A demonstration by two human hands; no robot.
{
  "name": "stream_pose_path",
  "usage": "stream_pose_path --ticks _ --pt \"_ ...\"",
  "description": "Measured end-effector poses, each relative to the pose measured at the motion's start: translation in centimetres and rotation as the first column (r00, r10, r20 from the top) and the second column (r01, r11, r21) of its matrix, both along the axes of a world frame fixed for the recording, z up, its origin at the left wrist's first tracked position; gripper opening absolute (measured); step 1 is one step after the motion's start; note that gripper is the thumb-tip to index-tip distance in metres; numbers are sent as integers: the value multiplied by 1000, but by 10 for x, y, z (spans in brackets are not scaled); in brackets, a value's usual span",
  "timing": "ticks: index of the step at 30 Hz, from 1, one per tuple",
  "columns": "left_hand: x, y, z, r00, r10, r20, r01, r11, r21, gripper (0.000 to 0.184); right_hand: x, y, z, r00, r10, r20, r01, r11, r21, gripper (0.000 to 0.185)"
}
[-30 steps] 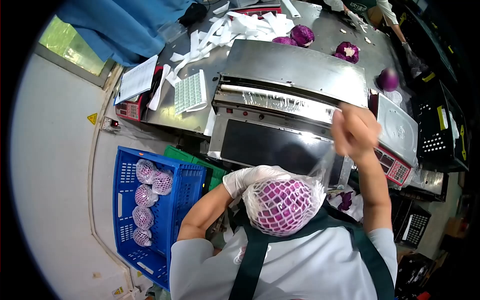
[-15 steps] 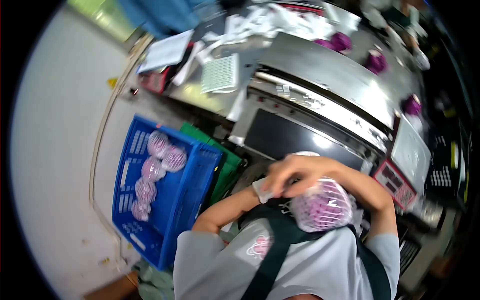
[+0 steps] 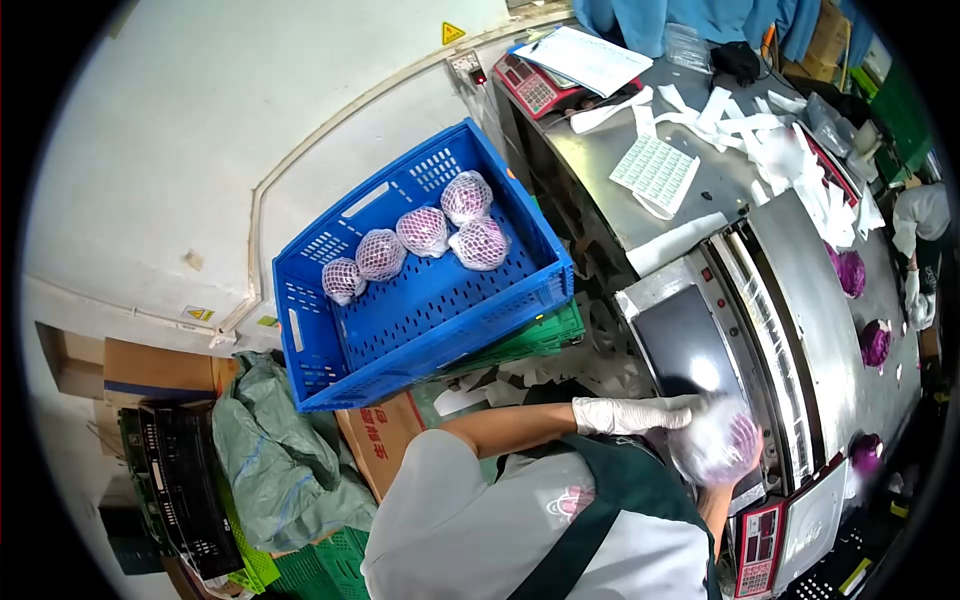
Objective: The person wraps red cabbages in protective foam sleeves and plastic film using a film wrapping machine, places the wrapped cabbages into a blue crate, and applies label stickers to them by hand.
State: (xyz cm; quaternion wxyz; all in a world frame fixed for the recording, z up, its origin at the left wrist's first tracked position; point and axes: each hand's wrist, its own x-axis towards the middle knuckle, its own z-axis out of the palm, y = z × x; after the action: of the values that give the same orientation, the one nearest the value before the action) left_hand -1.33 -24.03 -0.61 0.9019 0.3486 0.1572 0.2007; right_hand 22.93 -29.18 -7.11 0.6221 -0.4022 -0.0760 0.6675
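Note:
A purple cabbage in white netting and clear film (image 3: 715, 440) is held between my two hands at the front of the wrapping machine (image 3: 690, 340). My left hand (image 3: 640, 414), in a white glove, presses against its near side. My bare right hand (image 3: 750, 462) is mostly hidden behind the cabbage, and its fingers wrap the far side. To the left, a blue crate (image 3: 430, 360) holds several netted cabbages (image 3: 422, 232).
A metal table (image 3: 600, 190) bears white foam strips (image 3: 780, 150), a label sheet (image 3: 655, 170), a clipboard (image 3: 585, 60) and loose cabbages (image 3: 875, 343). A red scale (image 3: 760, 545) stands beside the machine. A green sack (image 3: 280, 460) lies below the crate. Another person (image 3: 922, 215) stands far right.
The view has swung left, showing more of the crate and floor. My right hand has come down from above the machine to the wrapped cabbage, which is now out in front between both hands.

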Motion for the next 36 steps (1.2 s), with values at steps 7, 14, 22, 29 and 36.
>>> stream_pose_path --ticks 7,14,22,29,36 --pt "-104 19 14 684 707 180 -577 676 -459 89 -113 89 128 620 101 778 -567 743 356 60" --pt "-339 -4 -18 291 956 -42 -943 294 153 80 -89 71 123 483 247 840 -603 790 115 26" --pt "-400 3 -107 -14 711 -703 -947 216 237 55 -65 51 103 519 344 783 -473 878 -73 16" --pt "-407 2 -100 52 508 -860 -699 633 332 64 -47 41 96 393 368 842 -500 855 -140 17" --pt "-371 74 -79 -433 845 -315 42 367 929 45 22 22 129 276 149 950 -435 901 -15 18"
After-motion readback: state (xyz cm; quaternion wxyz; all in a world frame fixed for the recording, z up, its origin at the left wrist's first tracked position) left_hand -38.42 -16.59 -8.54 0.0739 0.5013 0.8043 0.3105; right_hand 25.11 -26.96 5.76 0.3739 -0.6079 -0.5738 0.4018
